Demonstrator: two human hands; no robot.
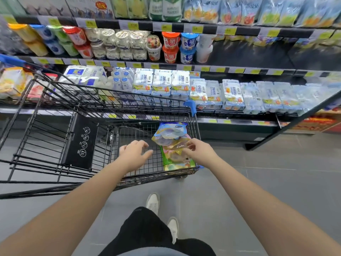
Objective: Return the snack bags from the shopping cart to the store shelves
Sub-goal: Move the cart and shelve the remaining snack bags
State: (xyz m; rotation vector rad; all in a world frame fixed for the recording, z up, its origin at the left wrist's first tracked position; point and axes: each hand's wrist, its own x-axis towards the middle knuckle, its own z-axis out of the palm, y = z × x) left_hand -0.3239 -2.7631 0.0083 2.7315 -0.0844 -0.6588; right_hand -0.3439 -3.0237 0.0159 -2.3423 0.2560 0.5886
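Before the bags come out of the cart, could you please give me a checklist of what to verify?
1. Right hand on the snack bags: ok, fingers curl onto the stack.
2. Firmness of that grip: cannot tell.
3. Left hand free: ok, open over the shopping cart mesh, holding nothing.
4. Way up out of the cart: ok, nothing lies over the bags.
5. Proper slot on the shelves: cannot tell; a bare stretch shows beside the cups, but the labels are blurred.
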